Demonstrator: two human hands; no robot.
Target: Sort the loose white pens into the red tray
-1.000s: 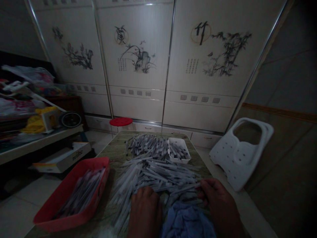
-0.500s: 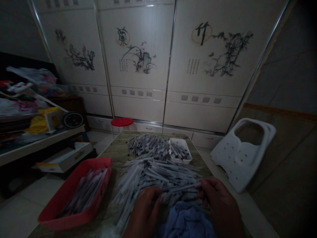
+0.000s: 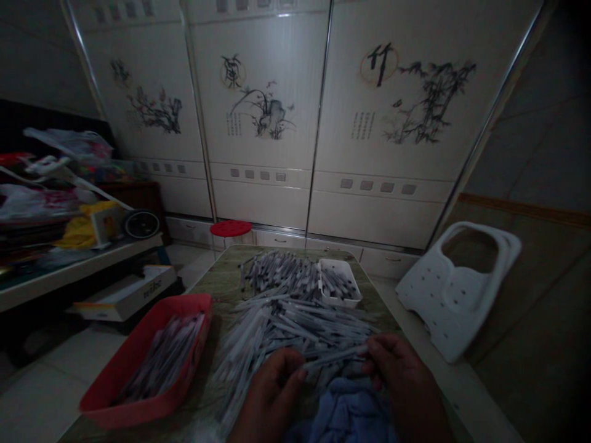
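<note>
My left hand (image 3: 277, 384) and my right hand (image 3: 399, 372) are above the near part of the table, a short gap apart. A slim, translucent grey pen (image 3: 335, 357) spans the gap, its right end pinched in my right fingers and its left end between my left thumb and forefinger. Beyond them spreads a large heap of similar pens (image 3: 309, 323), with a second pile (image 3: 281, 271) of dark-tipped ones behind. A crumpled blue cloth (image 3: 351, 412) lies below and between my hands. The dim light hides fine detail.
To the left, a red plastic basket (image 3: 133, 411) holds many pens. At the table's far right is a white box (image 3: 344, 301) with more pens. A red stool (image 3: 231, 229) stands behind the table, and a folded white plastic stool (image 3: 455, 289) leans at the right wall.
My left thumb and forefinger have closed on the left end of the pen. My right hand has shifted slightly left with it. The view has moved a little.
</note>
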